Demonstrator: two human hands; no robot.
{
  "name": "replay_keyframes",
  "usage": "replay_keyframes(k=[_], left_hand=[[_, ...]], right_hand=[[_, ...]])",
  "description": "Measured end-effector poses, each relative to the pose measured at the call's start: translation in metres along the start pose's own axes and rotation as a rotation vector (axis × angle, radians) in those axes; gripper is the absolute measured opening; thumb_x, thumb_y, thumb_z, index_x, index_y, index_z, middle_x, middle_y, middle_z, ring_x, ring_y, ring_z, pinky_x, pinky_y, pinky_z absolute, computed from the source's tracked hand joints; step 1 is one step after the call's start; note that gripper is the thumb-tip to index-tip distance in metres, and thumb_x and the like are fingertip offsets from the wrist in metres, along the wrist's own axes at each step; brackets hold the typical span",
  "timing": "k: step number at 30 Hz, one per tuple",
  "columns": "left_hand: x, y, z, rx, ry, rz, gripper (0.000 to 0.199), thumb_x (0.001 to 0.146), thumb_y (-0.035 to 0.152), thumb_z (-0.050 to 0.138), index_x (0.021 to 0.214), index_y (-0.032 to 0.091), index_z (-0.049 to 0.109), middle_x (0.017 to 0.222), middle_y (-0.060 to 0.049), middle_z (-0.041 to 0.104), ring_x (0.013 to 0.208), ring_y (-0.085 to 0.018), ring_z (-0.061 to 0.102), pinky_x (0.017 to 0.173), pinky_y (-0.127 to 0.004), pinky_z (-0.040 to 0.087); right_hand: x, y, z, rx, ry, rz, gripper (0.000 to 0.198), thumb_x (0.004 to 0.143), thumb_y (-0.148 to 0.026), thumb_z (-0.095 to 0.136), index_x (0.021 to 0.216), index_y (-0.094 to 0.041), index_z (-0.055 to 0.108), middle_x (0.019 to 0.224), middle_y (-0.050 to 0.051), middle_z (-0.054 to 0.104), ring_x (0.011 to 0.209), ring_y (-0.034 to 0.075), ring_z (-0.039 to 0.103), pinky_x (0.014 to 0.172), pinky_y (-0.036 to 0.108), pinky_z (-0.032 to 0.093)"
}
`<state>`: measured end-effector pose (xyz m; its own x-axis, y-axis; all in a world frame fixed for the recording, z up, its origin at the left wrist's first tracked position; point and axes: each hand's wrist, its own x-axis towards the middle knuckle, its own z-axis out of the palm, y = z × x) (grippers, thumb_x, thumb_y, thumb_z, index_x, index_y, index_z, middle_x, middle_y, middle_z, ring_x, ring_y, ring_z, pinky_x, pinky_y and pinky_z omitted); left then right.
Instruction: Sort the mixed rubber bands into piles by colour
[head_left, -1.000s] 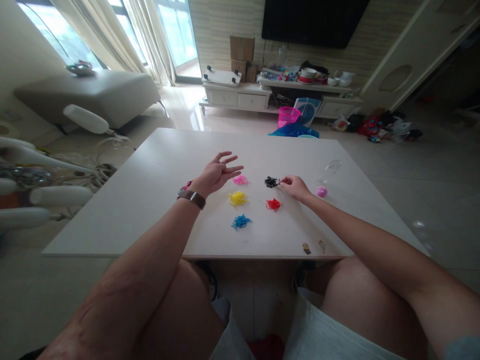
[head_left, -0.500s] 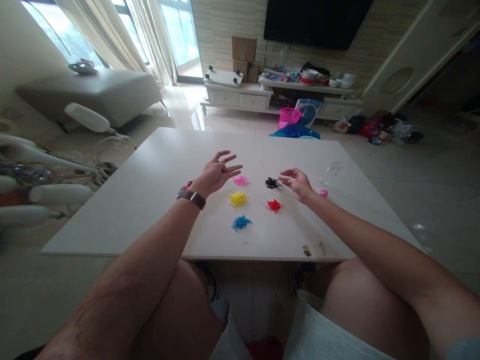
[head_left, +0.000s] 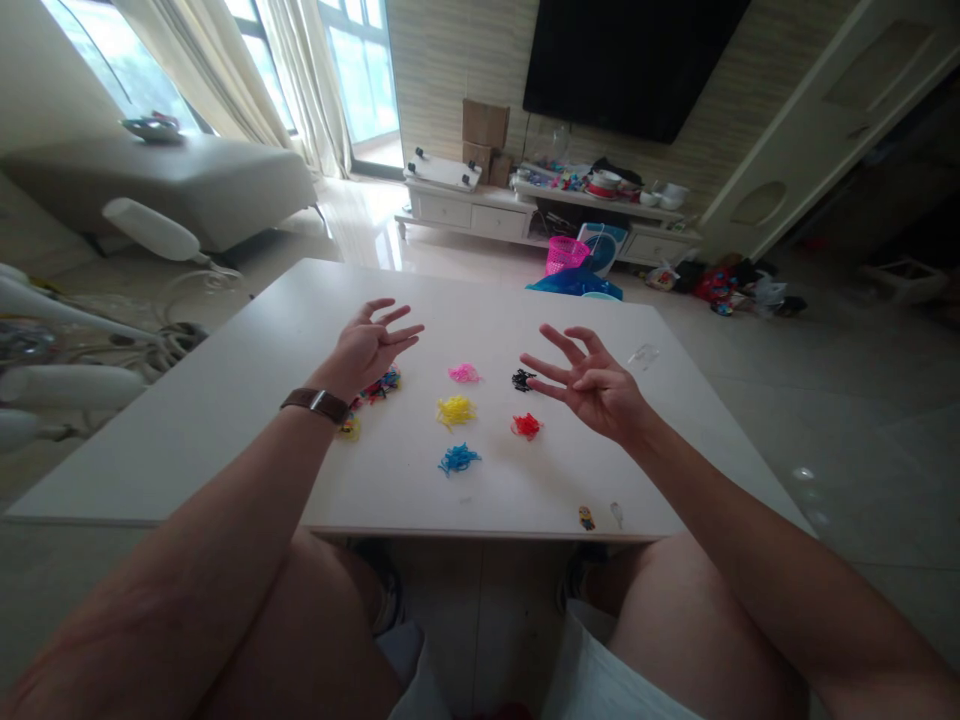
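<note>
Over the white worktop point(head_left: 232, 385), my left hand point(head_left: 369, 348) hangs open near mixed-colour rubber bands point(head_left: 388, 382); my right hand point(head_left: 596, 385), fingers point(head_left: 547, 369) spread, is by the black pile point(head_left: 520, 379). A pink pile point(head_left: 464, 373) and a yellow pile point(head_left: 456, 411) lie between.

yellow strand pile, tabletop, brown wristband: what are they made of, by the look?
Yellow strand pile: probably rubber or soft plastic; thin, bright, curled strands, too small to be sure.
Tabletop: smooth white, semi-gloss, perhaps laminate or lacquered board; soft sheen, no grain visible.
Brown wristband: possibly leather, given its dark, dull surface; the shiny clasp looks like metal.
</note>
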<state>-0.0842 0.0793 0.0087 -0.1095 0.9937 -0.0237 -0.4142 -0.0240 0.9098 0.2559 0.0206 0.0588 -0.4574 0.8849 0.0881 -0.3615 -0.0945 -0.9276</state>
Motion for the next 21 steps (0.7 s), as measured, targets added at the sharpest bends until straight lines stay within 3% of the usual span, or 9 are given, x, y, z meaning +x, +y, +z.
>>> replay_keyframes(k=[6, 13, 21], left_hand=[[-0.01, 0.014, -0.025, 0.051, 0.091, 0.049, 0.052, 0.065, -0.006, 0.049, 0.107, 0.026, 0.054, 0.141, -0.008, 0.055, 0.118, -0.031, 0.066, 0.099, -0.055, 0.056], [-0.022, 0.027, -0.075, 0.144, 0.213, 0.068, 0.053, 0.063, -0.006, 0.051, 0.106, 0.026, 0.054, 0.139, -0.007, 0.055, 0.115, -0.03, 0.067, 0.094, -0.054, 0.058], [-0.02, 0.019, -0.106, 0.198, 0.27, 0.063, 0.055, 0.059, -0.005, 0.056, 0.105, 0.025, 0.053, 0.134, -0.008, 0.055, 0.103, -0.025, 0.073, 0.094, -0.044, 0.058]], right_hand=[[-0.005, -0.007, 0.005, -0.019, -0.031, -0.008, 0.055, 0.065, -0.002, 0.053, 0.109, -0.035, 0.053, 0.149, -0.01, 0.052, 0.135, 0.029, 0.054, 0.111, 0.064, 0.044], [-0.008, -0.013, 0.004, -0.078, -0.039, -0.014, 0.055, 0.065, -0.004, 0.055, 0.11, -0.036, 0.053, 0.148, -0.01, 0.053, 0.133, 0.031, 0.056, 0.112, 0.064, 0.043], [-0.003, -0.008, -0.01, -0.139, 0.012, -0.062, 0.049, 0.069, -0.007, 0.055, 0.108, -0.036, 0.055, 0.145, -0.01, 0.056, 0.134, 0.032, 0.055, 0.116, 0.064, 0.039]])
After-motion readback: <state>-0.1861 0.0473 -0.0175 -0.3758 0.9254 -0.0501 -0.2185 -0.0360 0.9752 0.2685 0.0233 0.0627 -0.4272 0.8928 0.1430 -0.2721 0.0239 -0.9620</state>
